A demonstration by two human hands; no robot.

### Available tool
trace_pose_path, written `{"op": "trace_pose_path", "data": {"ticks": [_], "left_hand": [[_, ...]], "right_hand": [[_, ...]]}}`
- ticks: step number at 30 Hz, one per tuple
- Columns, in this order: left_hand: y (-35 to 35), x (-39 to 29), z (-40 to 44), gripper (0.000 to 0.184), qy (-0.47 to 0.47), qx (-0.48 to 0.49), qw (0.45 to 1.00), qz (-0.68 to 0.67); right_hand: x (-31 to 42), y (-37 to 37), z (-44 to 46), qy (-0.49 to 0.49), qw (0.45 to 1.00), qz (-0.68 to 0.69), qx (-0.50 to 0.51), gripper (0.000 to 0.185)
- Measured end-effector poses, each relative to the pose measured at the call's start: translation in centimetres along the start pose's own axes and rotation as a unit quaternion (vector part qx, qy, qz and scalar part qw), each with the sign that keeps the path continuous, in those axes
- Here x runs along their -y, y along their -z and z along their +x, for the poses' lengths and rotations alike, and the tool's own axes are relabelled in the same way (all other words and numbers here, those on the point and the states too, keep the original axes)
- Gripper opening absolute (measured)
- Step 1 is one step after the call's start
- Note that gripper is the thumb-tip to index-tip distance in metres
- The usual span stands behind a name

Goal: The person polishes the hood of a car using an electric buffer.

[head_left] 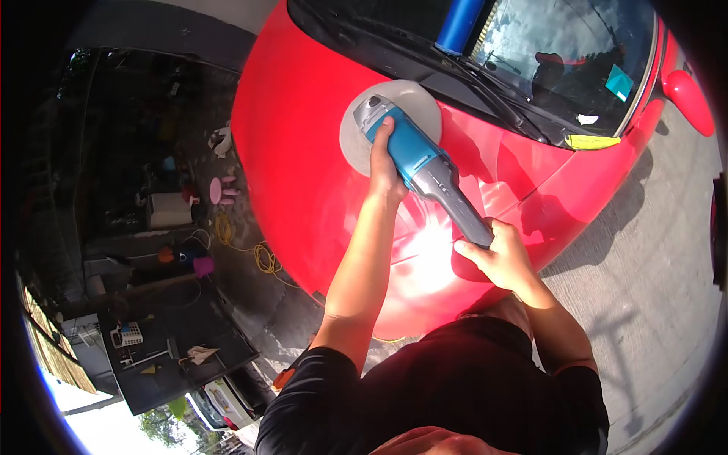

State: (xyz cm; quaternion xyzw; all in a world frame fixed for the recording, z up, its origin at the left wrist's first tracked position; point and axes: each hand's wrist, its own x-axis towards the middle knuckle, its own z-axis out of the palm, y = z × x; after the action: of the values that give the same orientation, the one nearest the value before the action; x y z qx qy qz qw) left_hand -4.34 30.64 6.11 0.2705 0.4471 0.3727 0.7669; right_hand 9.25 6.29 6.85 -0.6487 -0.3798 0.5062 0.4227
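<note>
A teal and grey polisher with a wide pale round pad lies over the red car hood. My left hand is wrapped round its front body near the head, the thumb lying along the teal casing. Around the dark rear handle, my right hand is closed. The pad appears to rest flat on the hood, close to the base of the windshield; its underside is hidden. Bright sun glare covers the paint below the tool.
A blue cylinder and a yellow item sit by the wiper. A side mirror juts out at right. On the left floor are a yellow cord and a pink stool. A dark table holds several items.
</note>
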Motion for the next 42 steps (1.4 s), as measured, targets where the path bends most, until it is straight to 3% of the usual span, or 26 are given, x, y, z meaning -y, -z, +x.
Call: {"op": "trace_pose_path", "data": {"ticks": [6,9,14,15,17,18,24,26,30,37,38,41,42], "left_hand": [[-1.3,3.3,-3.5,0.077,0.006,0.031,0.999,-0.008],[-1.2,5.4,-4.5,0.085,0.014,0.027,0.999,0.024],[-2.6,9.2,-6.8,0.083,0.017,-0.022,0.999,0.018],[-2.8,9.5,-7.4,0.083,0.03,0.036,0.999,0.007],[-3.7,10.9,-8.9,0.082,0.028,0.03,0.999,0.02],[-4.2,11.4,-9.5,0.08,0.033,0.04,0.998,0.019],[-7.3,15.0,-13.1,0.08,0.025,0.06,0.997,0.042],[-7.4,16.4,-13.7,0.079,0.035,0.066,0.996,0.049],[-7.9,16.1,-15.0,0.081,0.027,0.054,0.996,0.066],[-4.9,11.1,-11.3,0.083,-0.028,0.002,0.987,0.161],[-4.4,10.1,-10.4,0.081,-0.035,0.003,0.985,0.169],[-2.8,7.3,-8.2,0.078,-0.065,0.018,0.982,0.178],[-2.1,6.7,-7.3,0.078,-0.074,-0.004,0.979,0.189]], "right_hand": [[-1.7,1.7,-4.5,-0.023,0.999,0.033,-0.009,0.039],[-2.6,2.6,-6.7,-0.015,0.999,0.018,-0.028,0.039],[-5.1,4.2,-10.5,-0.003,0.998,0.017,-0.054,0.038],[-5.3,4.6,-11.3,-0.01,0.998,0.018,-0.055,0.038],[-5.7,5.4,-13.0,-0.024,0.998,0.018,-0.058,0.038],[-6.3,4.9,-13.4,0.019,0.994,0.064,-0.089,0.038],[-6.8,8.1,-19.1,-0.132,0.988,-0.044,-0.071,0.037],[-8.8,7.9,-20.9,-0.124,0.987,0.008,-0.101,0.036],[-8.9,5.9,-22.6,-0.158,0.976,0.103,-0.11,0.037],[-11.4,-1.4,-15.9,-0.082,0.976,0.188,-0.077,0.04],[-10.7,-1.8,-14.8,-0.144,0.971,0.185,-0.051,0.042],[-11.2,-4.4,-11.0,-0.166,0.953,0.25,-0.038,0.039],[-12.1,-5.4,-9.4,-0.065,0.978,0.186,-0.065,0.039]]}}
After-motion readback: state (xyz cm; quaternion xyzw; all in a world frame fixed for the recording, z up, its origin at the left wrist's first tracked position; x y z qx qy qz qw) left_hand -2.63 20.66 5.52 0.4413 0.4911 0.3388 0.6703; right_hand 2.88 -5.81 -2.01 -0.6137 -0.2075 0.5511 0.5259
